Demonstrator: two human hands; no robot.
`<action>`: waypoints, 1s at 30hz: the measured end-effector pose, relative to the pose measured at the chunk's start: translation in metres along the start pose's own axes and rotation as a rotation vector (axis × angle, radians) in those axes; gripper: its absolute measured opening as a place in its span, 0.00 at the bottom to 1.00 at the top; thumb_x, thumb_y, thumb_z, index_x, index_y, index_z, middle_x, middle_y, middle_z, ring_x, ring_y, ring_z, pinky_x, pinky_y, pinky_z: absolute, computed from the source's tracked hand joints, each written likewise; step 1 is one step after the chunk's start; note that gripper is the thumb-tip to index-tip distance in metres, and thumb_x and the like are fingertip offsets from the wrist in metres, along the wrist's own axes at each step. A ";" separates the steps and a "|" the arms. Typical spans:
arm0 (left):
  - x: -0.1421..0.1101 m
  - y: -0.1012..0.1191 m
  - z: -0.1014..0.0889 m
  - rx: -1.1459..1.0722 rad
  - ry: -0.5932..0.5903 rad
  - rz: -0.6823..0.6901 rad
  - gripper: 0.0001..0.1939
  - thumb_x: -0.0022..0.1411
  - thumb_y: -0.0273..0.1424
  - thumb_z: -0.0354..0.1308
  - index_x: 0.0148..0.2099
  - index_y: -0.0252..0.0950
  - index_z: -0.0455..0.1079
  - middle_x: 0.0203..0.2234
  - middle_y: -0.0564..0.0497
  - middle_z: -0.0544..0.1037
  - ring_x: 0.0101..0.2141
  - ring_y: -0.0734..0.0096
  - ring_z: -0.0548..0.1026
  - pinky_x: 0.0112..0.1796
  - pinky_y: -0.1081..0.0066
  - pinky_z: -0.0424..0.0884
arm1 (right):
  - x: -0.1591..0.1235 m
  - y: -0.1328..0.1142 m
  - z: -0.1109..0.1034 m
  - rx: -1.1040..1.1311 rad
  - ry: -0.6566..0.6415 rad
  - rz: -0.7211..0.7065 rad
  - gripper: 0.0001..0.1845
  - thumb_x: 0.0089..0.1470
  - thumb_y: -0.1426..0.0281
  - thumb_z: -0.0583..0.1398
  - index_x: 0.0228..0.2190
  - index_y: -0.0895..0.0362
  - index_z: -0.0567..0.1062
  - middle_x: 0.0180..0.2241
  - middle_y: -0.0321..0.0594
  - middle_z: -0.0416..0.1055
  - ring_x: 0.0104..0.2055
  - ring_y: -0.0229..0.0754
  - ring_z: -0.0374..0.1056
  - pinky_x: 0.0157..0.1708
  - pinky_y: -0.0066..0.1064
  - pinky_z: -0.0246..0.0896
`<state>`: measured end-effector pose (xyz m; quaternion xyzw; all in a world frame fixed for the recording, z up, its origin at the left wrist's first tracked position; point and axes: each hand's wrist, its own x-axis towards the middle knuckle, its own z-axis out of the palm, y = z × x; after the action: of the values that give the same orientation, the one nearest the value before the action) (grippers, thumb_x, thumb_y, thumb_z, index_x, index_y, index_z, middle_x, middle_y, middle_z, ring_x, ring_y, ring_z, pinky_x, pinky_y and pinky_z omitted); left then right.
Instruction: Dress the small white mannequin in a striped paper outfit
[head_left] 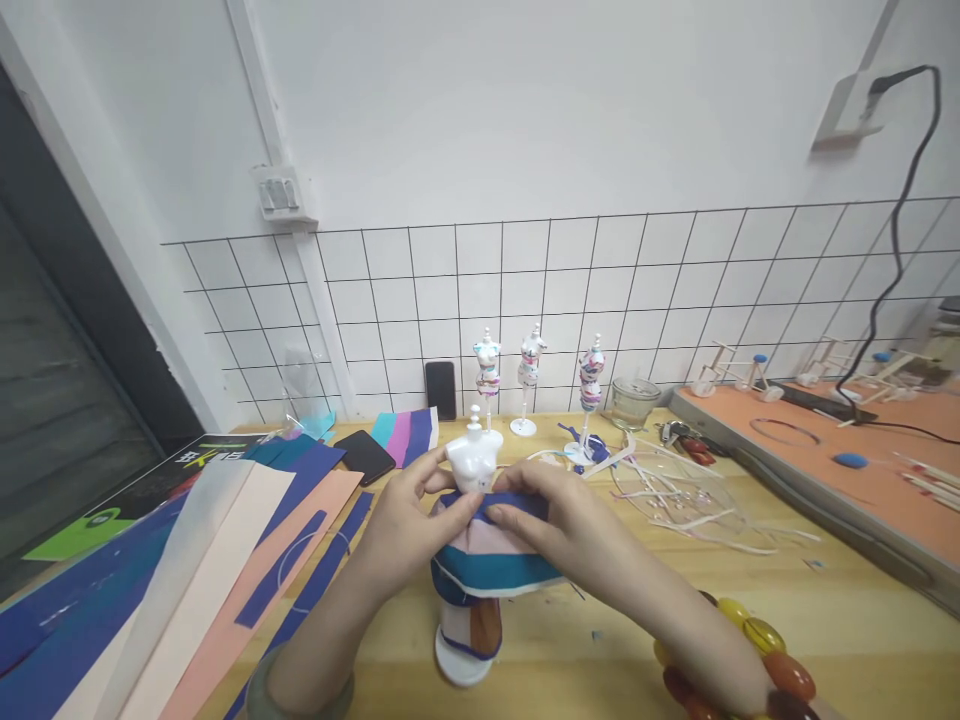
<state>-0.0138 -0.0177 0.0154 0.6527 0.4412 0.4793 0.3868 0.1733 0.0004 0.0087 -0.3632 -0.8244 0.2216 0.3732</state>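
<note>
A small white dress form [475,456] stands upright in front of me on its round white base [464,662]. Around its waist goes a piece of striped fabric [504,570] with navy, pale pink, teal and white bands, flaring out like a skirt. My left hand [420,505] pinches the fabric's navy top edge at the left of the waist. On the other side, my right hand [536,505] grips the same edge, thumb in front. The fingers behind the form are partly hidden. Below the skirt hangs more fabric in white, brown and navy.
Three decorated mini dress forms [591,375] stand at the back. Fabric strips [225,540] lie at left, near a dark phone [365,455]. On the right are a glass bowl [634,402], thin offcuts [675,490] and an orange-topped board [847,450] with wooden models.
</note>
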 end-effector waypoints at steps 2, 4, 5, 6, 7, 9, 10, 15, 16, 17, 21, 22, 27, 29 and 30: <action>0.003 -0.004 -0.003 -0.016 0.101 -0.040 0.21 0.57 0.35 0.60 0.53 0.39 0.66 0.37 0.47 0.81 0.42 0.58 0.77 0.37 0.70 0.73 | -0.002 -0.004 -0.001 -0.143 0.105 -0.107 0.13 0.56 0.65 0.59 0.43 0.56 0.69 0.41 0.44 0.71 0.43 0.46 0.67 0.42 0.40 0.64; 0.006 -0.007 -0.006 -0.060 0.176 -0.082 0.21 0.57 0.37 0.60 0.52 0.37 0.67 0.32 0.47 0.81 0.37 0.58 0.78 0.34 0.69 0.72 | -0.004 -0.008 0.000 -0.258 0.155 -0.265 0.21 0.55 0.63 0.60 0.48 0.58 0.66 0.48 0.50 0.66 0.50 0.50 0.62 0.48 0.44 0.61; 0.007 -0.008 -0.007 -0.088 0.199 -0.104 0.21 0.56 0.38 0.60 0.51 0.36 0.67 0.31 0.47 0.81 0.34 0.59 0.78 0.33 0.69 0.72 | -0.005 -0.011 0.001 -0.303 0.156 -0.349 0.23 0.55 0.62 0.60 0.49 0.58 0.65 0.49 0.51 0.65 0.52 0.51 0.60 0.49 0.45 0.60; 0.008 -0.009 -0.008 -0.119 0.216 -0.124 0.21 0.56 0.38 0.61 0.50 0.35 0.68 0.30 0.47 0.81 0.32 0.60 0.79 0.32 0.69 0.72 | -0.005 -0.013 0.003 -0.343 0.153 -0.422 0.23 0.55 0.61 0.60 0.49 0.59 0.65 0.50 0.52 0.64 0.53 0.52 0.59 0.50 0.46 0.59; 0.009 -0.009 -0.008 -0.150 0.228 -0.142 0.21 0.55 0.38 0.61 0.50 0.34 0.68 0.29 0.47 0.81 0.31 0.60 0.79 0.31 0.69 0.72 | -0.006 -0.015 0.005 -0.381 0.150 -0.484 0.21 0.56 0.63 0.59 0.48 0.59 0.66 0.50 0.52 0.64 0.52 0.52 0.59 0.49 0.46 0.60; 0.010 -0.008 -0.008 -0.200 0.241 -0.167 0.22 0.54 0.37 0.62 0.49 0.33 0.68 0.29 0.46 0.81 0.31 0.62 0.79 0.31 0.70 0.72 | -0.005 -0.018 0.010 -0.450 0.167 -0.569 0.13 0.58 0.69 0.57 0.46 0.59 0.69 0.47 0.51 0.67 0.48 0.51 0.61 0.45 0.45 0.61; 0.010 -0.007 -0.007 -0.214 0.244 -0.177 0.22 0.53 0.36 0.63 0.49 0.32 0.68 0.29 0.47 0.81 0.31 0.63 0.78 0.32 0.71 0.72 | -0.005 -0.019 0.013 -0.482 0.176 -0.600 0.11 0.59 0.73 0.56 0.44 0.59 0.70 0.45 0.50 0.68 0.46 0.50 0.62 0.43 0.44 0.62; 0.009 -0.006 -0.004 -0.204 0.245 -0.197 0.18 0.53 0.34 0.63 0.45 0.32 0.70 0.25 0.51 0.79 0.27 0.71 0.76 0.29 0.77 0.70 | -0.004 -0.020 0.022 -0.573 0.198 -0.724 0.12 0.61 0.76 0.50 0.37 0.62 0.74 0.33 0.47 0.71 0.36 0.47 0.63 0.34 0.39 0.60; 0.009 -0.007 -0.004 -0.207 0.236 -0.199 0.17 0.53 0.34 0.63 0.45 0.33 0.70 0.25 0.51 0.79 0.26 0.72 0.76 0.29 0.77 0.69 | -0.005 -0.020 0.023 -0.577 0.210 -0.744 0.13 0.62 0.76 0.50 0.36 0.62 0.74 0.31 0.47 0.71 0.35 0.46 0.62 0.33 0.38 0.60; 0.009 -0.007 -0.004 -0.210 0.227 -0.204 0.17 0.53 0.34 0.63 0.44 0.33 0.70 0.24 0.52 0.79 0.25 0.73 0.75 0.28 0.78 0.69 | -0.005 -0.020 0.023 -0.576 0.221 -0.759 0.14 0.62 0.76 0.49 0.35 0.63 0.74 0.30 0.47 0.71 0.34 0.46 0.62 0.31 0.37 0.59; 0.009 -0.008 -0.002 -0.212 0.214 -0.217 0.14 0.53 0.34 0.63 0.42 0.34 0.71 0.19 0.56 0.75 0.21 0.76 0.73 0.25 0.79 0.68 | -0.008 -0.020 0.024 -0.562 0.275 -0.814 0.13 0.62 0.77 0.50 0.34 0.62 0.75 0.28 0.45 0.70 0.33 0.44 0.62 0.30 0.36 0.58; 0.009 -0.007 -0.002 -0.219 0.210 -0.217 0.14 0.53 0.33 0.63 0.42 0.34 0.71 0.18 0.57 0.75 0.21 0.76 0.73 0.25 0.79 0.68 | -0.008 -0.020 0.024 -0.555 0.281 -0.835 0.13 0.61 0.77 0.50 0.34 0.62 0.75 0.27 0.44 0.71 0.32 0.44 0.62 0.30 0.36 0.57; 0.008 -0.008 -0.002 -0.280 0.186 -0.225 0.17 0.52 0.35 0.65 0.42 0.33 0.71 0.23 0.52 0.78 0.25 0.71 0.76 0.26 0.76 0.69 | -0.009 -0.021 0.022 -0.484 0.231 -0.901 0.13 0.61 0.79 0.50 0.35 0.63 0.75 0.27 0.42 0.73 0.30 0.43 0.63 0.28 0.37 0.57; 0.009 -0.009 -0.004 -0.282 0.192 -0.224 0.17 0.51 0.36 0.65 0.42 0.33 0.72 0.24 0.51 0.79 0.26 0.69 0.77 0.27 0.75 0.70 | -0.010 -0.023 0.022 -0.459 0.205 -0.914 0.14 0.61 0.79 0.49 0.36 0.62 0.75 0.27 0.42 0.74 0.30 0.43 0.63 0.28 0.37 0.57; 0.009 -0.010 -0.005 -0.284 0.195 -0.220 0.18 0.51 0.36 0.65 0.43 0.33 0.72 0.25 0.50 0.79 0.27 0.68 0.77 0.27 0.75 0.70 | -0.010 -0.024 0.022 -0.451 0.188 -0.919 0.15 0.61 0.79 0.49 0.37 0.62 0.75 0.27 0.42 0.74 0.30 0.42 0.63 0.27 0.37 0.58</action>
<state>-0.0197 -0.0052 0.0097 0.4902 0.4731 0.5524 0.4803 0.1504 -0.0245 0.0052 -0.0536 -0.8891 -0.1817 0.4168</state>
